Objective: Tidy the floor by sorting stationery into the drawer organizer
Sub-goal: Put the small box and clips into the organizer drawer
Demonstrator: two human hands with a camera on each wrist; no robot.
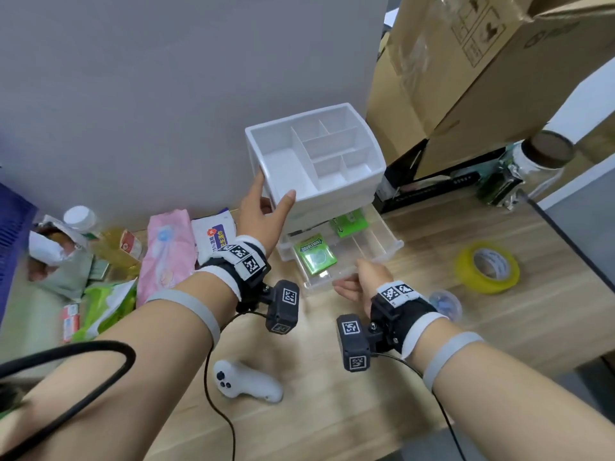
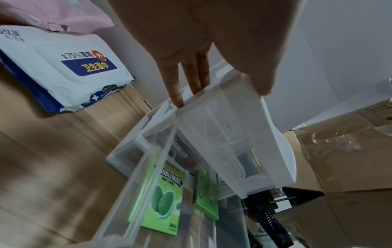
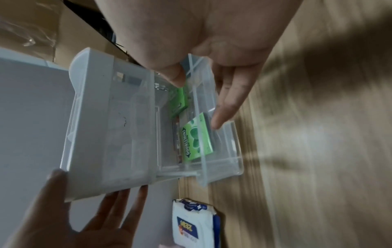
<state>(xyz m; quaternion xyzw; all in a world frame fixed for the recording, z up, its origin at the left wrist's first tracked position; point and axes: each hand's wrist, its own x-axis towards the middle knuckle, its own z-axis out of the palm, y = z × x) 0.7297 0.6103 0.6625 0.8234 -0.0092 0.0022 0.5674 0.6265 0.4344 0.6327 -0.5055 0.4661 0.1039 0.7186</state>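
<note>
A white drawer organizer (image 1: 332,202) stands on the wooden floor against the grey wall, its divided top tray bare. My left hand (image 1: 275,188) grips its top left front corner, thumb on the front rim and fingers (image 2: 177,99) down the side. The lowest clear drawer (image 1: 369,256) is pulled out. It holds two green gum packs (image 1: 314,252) (image 1: 349,222). My right hand (image 1: 349,277) pinches the drawer's front wall, thumb (image 3: 176,75) inside and fingers outside. A yellow tape roll (image 1: 487,267) and a small clear round box (image 1: 444,302) lie on the floor to the right.
A white controller (image 1: 246,384) lies on the floor near me. Left of the organizer sit a white wipes pack (image 1: 213,237), a pink pack (image 1: 166,254), a bottle and other wrappers. Cardboard boxes (image 1: 466,78) and a black case (image 1: 432,188) stand right behind it.
</note>
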